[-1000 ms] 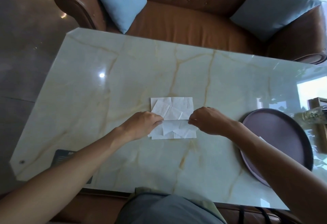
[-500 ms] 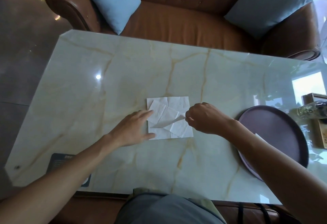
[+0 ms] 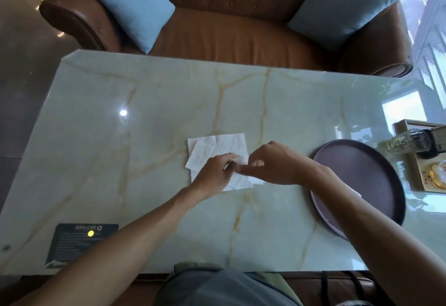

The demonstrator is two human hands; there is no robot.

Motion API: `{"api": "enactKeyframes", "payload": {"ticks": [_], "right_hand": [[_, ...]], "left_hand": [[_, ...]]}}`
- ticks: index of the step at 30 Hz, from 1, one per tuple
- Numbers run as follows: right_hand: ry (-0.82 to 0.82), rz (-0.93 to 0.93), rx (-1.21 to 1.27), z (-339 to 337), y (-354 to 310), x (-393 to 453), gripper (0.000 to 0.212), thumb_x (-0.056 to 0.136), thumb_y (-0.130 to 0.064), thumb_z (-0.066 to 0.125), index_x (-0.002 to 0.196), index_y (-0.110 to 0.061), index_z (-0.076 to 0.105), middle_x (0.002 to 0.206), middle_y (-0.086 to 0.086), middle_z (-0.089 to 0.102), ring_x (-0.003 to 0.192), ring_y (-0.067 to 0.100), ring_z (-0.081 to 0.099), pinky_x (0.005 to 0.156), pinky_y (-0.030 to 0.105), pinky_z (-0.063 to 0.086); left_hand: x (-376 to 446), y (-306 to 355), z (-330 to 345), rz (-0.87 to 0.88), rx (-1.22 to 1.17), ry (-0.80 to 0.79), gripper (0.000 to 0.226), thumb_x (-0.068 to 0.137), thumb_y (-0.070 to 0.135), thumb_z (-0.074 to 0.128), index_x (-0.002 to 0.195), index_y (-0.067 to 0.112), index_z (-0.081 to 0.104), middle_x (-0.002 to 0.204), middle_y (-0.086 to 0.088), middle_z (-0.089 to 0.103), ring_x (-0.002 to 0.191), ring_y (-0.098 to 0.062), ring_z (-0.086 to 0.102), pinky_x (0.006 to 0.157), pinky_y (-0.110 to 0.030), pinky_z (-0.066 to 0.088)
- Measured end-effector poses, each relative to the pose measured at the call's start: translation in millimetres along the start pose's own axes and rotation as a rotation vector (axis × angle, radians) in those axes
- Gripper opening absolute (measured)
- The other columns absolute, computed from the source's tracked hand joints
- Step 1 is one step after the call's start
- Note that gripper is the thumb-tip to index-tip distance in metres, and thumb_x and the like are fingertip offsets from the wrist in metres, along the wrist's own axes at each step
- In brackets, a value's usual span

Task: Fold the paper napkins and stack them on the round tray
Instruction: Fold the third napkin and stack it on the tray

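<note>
A creased white paper napkin lies flat in the middle of the marble table, with one corner flap folded inward at its left. My left hand rests on the napkin's middle, fingers curled and pinching a fold. My right hand is over the napkin's right edge, index finger pointing left and touching the left hand. The round dark purple tray sits to the right. A bit of white napkin shows on it beside my right forearm.
A wooden box with a glass bottle stands at the table's right edge, just past the tray. A dark card lies at the near left corner. A brown leather sofa with two blue cushions is beyond the table.
My left hand moved right from the napkin's left edge onto its middle. My right hand came in over the right edge, and both hands now meet on the napkin.
</note>
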State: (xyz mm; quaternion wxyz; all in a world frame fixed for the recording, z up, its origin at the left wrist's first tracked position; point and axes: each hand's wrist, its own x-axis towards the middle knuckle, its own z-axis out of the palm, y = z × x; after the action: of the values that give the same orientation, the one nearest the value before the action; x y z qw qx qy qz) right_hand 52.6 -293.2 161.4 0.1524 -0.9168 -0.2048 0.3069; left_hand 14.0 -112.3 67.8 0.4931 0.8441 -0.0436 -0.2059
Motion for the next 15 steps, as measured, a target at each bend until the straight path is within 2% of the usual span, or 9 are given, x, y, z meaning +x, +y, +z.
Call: {"api": "enactKeyframes", "payload": {"ticks": [2, 4, 6, 7, 9, 10, 12, 15], "right_hand": [[0.152, 0.04, 0.203, -4.5, 12.9, -3.2, 0.067, 0.083, -0.078, 0.043, 0.075, -0.018, 0.073, 0.078, -0.002, 0.076, 0.078, 0.016, 0.07, 0.077, 0.036, 0.056], [0.274, 0.048, 0.213, -7.0, 27.3, -0.6, 0.051, 0.085, -0.069, 0.053, 0.096, -0.024, 0.075, 0.103, -0.007, 0.076, 0.097, 0.014, 0.07, 0.089, 0.035, 0.053], [0.193, 0.051, 0.162, -4.0, 33.4, 3.1, 0.044, 0.089, -0.054, 0.065, 0.124, -0.027, 0.068, 0.129, -0.008, 0.067, 0.116, 0.015, 0.063, 0.101, 0.034, 0.046], [0.14, 0.063, 0.183, -0.2, 34.7, 5.3, 0.045, 0.09, -0.049, 0.069, 0.129, -0.027, 0.066, 0.133, -0.007, 0.065, 0.119, 0.015, 0.06, 0.102, 0.032, 0.044], [0.1, 0.074, 0.258, 7.6, 34.9, 9.2, 0.032, 0.092, -0.043, 0.071, 0.119, -0.026, 0.071, 0.119, -0.007, 0.072, 0.109, 0.015, 0.064, 0.091, 0.027, 0.046], [0.117, 0.078, 0.292, 9.4, 34.5, 10.7, 0.023, 0.093, -0.04, 0.071, 0.108, -0.024, 0.075, 0.105, -0.006, 0.075, 0.098, 0.017, 0.067, 0.081, 0.027, 0.047], [0.159, 0.108, 0.337, 8.8, 36.1, 12.4, 0.017, 0.094, -0.034, 0.07, 0.094, -0.017, 0.077, 0.088, -0.001, 0.074, 0.084, 0.02, 0.066, 0.069, 0.026, 0.046], [0.152, 0.122, 0.353, 8.4, 35.2, 10.8, 0.02, 0.095, -0.032, 0.069, 0.092, -0.014, 0.077, 0.086, 0.0, 0.073, 0.079, 0.016, 0.064, 0.062, 0.016, 0.043]], "left_hand": [[2.4, 1.0, -5.1, -0.027, -0.096, -0.045, 0.037, 0.1, 0.007, 0.043, 0.121, 0.021, 0.07, 0.115, 0.008, 0.073, 0.11, -0.009, 0.064, 0.093, -0.027, 0.049], [2.7, 4.7, -12.1, -0.037, -0.197, -0.118, 0.035, 0.102, 0.01, 0.043, 0.119, 0.027, 0.068, 0.114, 0.014, 0.072, 0.111, -0.004, 0.064, 0.095, -0.027, 0.05], [2.4, 10.7, -18.7, -0.071, -0.33, -0.177, 0.033, 0.103, 0.013, 0.045, 0.119, 0.03, 0.068, 0.117, 0.008, 0.074, 0.114, -0.01, 0.066, 0.097, -0.031, 0.051], [2.5, 13.7, -21.6, -0.092, -0.398, -0.196, 0.033, 0.104, 0.012, 0.045, 0.121, 0.027, 0.069, 0.121, 0.0, 0.074, 0.117, -0.017, 0.066, 0.099, -0.033, 0.051], [2.4, 19.2, -27.3, -0.122, -0.509, -0.22, 0.034, 0.104, 0.006, 0.043, 0.124, 0.015, 0.069, 0.123, -0.009, 0.073, 0.114, -0.021, 0.069, 0.095, -0.03, 0.055], [2.9, 21.3, -30.3, -0.136, -0.554, -0.225, 0.036, 0.103, 0.004, 0.042, 0.125, 0.011, 0.069, 0.12, -0.01, 0.073, 0.109, -0.019, 0.07, 0.09, -0.028, 0.056], [3.4, 23.0, -36.4, -0.165, -0.628, -0.234, 0.037, 0.097, 0.007, 0.043, 0.123, 0.007, 0.07, 0.11, -0.011, 0.072, 0.1, -0.02, 0.068, 0.087, -0.029, 0.052], [3.7, 23.2, -41.5, -0.137, -0.553, -0.189, 0.034, 0.093, 0.023, 0.055, 0.121, 0.01, 0.07, 0.099, -0.014, 0.064, 0.093, -0.024, 0.062, 0.088, -0.039, 0.051]]}}
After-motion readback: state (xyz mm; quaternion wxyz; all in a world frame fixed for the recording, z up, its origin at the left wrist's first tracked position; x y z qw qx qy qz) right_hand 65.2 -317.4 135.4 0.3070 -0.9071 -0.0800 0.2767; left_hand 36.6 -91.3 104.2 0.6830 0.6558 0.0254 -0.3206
